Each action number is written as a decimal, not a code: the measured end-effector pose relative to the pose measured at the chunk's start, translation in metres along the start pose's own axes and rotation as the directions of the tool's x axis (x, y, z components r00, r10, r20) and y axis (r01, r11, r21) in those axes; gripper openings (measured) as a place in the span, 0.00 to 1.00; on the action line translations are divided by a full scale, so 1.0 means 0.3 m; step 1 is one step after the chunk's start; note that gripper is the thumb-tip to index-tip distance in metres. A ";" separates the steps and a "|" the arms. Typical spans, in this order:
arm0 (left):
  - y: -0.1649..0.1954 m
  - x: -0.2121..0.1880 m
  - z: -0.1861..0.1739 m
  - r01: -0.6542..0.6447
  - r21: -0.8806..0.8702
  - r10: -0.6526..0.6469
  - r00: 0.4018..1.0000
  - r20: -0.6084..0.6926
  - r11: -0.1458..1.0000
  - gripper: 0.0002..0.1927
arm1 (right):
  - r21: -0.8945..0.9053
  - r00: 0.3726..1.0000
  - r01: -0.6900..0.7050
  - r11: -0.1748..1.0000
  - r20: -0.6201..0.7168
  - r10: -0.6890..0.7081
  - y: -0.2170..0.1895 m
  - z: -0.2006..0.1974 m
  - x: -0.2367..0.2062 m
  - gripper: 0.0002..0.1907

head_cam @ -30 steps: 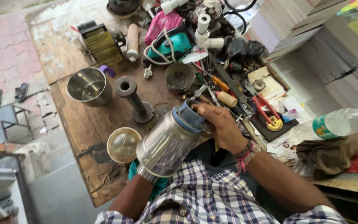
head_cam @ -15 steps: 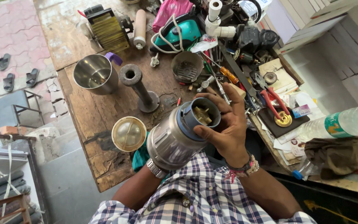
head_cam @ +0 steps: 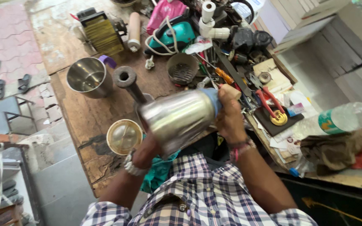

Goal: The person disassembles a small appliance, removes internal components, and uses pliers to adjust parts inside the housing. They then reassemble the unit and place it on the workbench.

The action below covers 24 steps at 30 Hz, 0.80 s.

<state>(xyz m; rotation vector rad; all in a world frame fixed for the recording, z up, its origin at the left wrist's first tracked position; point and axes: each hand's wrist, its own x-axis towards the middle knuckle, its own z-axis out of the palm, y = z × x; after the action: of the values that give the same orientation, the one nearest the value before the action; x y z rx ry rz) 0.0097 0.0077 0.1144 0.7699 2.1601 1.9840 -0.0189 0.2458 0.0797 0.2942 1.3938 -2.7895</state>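
A shiny steel mixer jar (head_cam: 177, 119) with a blue base lies tilted on its side in front of my chest, above the wooden workbench (head_cam: 89, 121). My left hand (head_cam: 145, 146) supports it from underneath, mostly hidden behind the jar. My right hand (head_cam: 230, 117) grips the blue base end, and a light wooden tool handle (head_cam: 231, 91) sticks out above its fingers. A round clear lid (head_cam: 124, 136) lies on the bench just left of the jar.
A second steel jar (head_cam: 86, 77) with a purple handle stands at the back left, next to a dark metal post (head_cam: 127, 83). Screwdrivers, red pliers (head_cam: 269, 100), a teal iron (head_cam: 177, 33) and a round strainer (head_cam: 182, 69) crowd the right side. A plastic bottle (head_cam: 336, 119) lies far right.
The jar has turned: its blue base opening faced the camera before, now the steel side faces up. My right hand shifted from over the base to its right end.
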 end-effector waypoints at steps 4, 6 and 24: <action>0.117 -0.008 0.007 -0.453 0.591 0.471 0.872 0.136 0.667 0.31 | 0.411 0.962 -0.272 0.870 0.129 0.240 0.096 -0.086 0.054 0.31; 0.155 -0.007 0.029 -0.570 0.691 0.642 0.741 0.198 0.445 0.35 | 0.491 0.946 -0.310 0.814 0.242 0.214 0.126 -0.131 0.061 0.31; 0.142 0.033 0.028 -0.539 0.503 0.556 0.820 0.132 0.675 0.17 | 0.572 0.878 -0.433 0.697 0.441 0.185 0.210 -0.149 0.115 0.29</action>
<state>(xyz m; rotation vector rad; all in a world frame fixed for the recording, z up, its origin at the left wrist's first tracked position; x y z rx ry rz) 0.0170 0.0203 0.1564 1.6576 2.7760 1.5736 -0.0398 0.2458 -0.0021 0.0128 0.2055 -2.7255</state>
